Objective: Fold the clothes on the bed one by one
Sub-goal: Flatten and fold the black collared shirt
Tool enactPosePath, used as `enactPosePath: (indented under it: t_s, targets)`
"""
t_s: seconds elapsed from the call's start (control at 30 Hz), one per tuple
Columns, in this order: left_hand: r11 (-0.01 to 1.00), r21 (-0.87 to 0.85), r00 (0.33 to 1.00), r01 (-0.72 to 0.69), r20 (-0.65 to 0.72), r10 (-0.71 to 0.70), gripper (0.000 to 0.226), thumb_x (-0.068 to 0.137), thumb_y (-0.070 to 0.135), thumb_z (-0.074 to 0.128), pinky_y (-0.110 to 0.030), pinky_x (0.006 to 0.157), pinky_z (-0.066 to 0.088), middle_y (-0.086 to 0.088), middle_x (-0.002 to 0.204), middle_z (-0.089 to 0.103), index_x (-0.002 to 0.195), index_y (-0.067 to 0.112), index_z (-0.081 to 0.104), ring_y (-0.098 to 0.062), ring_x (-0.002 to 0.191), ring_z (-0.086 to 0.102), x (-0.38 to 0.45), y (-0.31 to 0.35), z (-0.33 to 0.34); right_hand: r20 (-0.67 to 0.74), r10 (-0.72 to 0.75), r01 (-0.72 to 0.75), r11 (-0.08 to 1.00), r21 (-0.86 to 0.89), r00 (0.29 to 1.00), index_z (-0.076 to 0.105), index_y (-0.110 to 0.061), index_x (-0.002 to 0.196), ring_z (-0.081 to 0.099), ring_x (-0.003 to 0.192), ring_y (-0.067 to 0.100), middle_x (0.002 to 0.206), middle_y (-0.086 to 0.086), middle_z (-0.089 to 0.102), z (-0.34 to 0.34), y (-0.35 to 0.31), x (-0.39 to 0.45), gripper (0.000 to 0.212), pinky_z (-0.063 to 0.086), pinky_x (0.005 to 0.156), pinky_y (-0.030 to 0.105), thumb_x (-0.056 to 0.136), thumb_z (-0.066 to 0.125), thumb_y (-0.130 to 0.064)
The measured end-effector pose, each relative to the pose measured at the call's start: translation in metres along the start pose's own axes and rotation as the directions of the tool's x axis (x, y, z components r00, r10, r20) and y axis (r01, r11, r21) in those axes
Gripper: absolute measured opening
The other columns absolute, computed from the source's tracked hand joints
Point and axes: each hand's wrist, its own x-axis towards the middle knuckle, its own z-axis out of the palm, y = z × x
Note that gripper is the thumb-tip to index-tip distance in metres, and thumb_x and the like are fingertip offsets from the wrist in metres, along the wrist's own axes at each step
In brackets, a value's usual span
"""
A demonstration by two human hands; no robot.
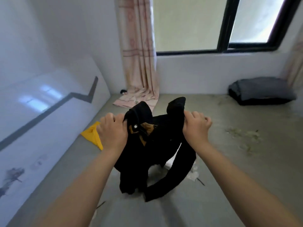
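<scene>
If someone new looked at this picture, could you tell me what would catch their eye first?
First, the black garment with a tan lining, held up at centre by the left hand and right hand, both gripping its top. Next, the bright yellow cloth lying just left of it, and the dark grey folded bundle far right below the window.

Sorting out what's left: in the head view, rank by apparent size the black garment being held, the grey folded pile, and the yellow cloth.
1. black garment, though it is nearest the camera
2. grey folded pile, farther away, so its true size is unsure
3. yellow cloth, partly hidden behind the left hand
</scene>
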Motion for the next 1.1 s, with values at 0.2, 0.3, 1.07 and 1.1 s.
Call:
enactPosePath:
  t_s: [0.2,0.3,1.07,1.1]
  targets:
    - [0.994,0.021,0.994,-0.105,0.014,0.105,0.035,0.087,0.037,0.056,-0.039,0.076,0.033,-0.017,0.099,0.051,0.098,0.005,0.061,-0.034,0.098,0.045,-0.007,0.03,-0.077,0.018,-0.033,0.032,0.999,0.013,0.999,0.059,-0.002,0.106,0.051,0.091,0.035,0.093,0.02,0.056,-0.102,-0.01,0.011,0.025,0.027,0.072,0.036,0.086,0.044,-0.003]
    - [0.983,0.09,0.981,-0.162,0.125,0.15,0.04,0.088,0.045,0.049,-0.037,0.077,0.036,-0.014,0.1,0.053,0.098,0.008,0.06,-0.032,0.101,0.046,-0.026,0.026,-0.107,0.13,-0.157,0.169,0.981,-0.09,0.979,0.055,-0.002,0.116,0.05,0.088,0.035,0.094,0.022,0.053,-0.149,-0.009,-0.015,0.033,0.026,0.065,0.034,0.085,0.042,-0.001]
    - [0.996,-0.018,0.974,-0.085,0.208,0.087,0.027,0.091,0.024,0.052,-0.041,0.065,0.03,-0.019,0.083,0.057,0.081,0.0,0.058,-0.036,0.084,0.051,-0.179,-0.072,-0.073,0.325,-0.293,0.36,0.917,-0.17,0.899,0.071,-0.002,0.082,0.054,0.05,0.031,0.057,0.018,0.052,-0.101,0.027,-0.183,0.033,0.036,0.039,0.026,0.052,0.077,0.013]
    - [0.996,0.013,0.972,-0.083,0.223,0.078,0.027,0.092,0.025,0.051,-0.041,0.065,0.029,-0.019,0.084,0.058,0.083,0.0,0.059,-0.035,0.084,0.051,-0.172,-0.077,-0.058,0.328,-0.28,0.346,0.924,-0.164,0.902,0.071,-0.003,0.082,0.053,0.05,0.031,0.056,0.018,0.051,-0.081,0.03,-0.178,0.033,0.033,0.04,0.024,0.053,0.075,0.013]
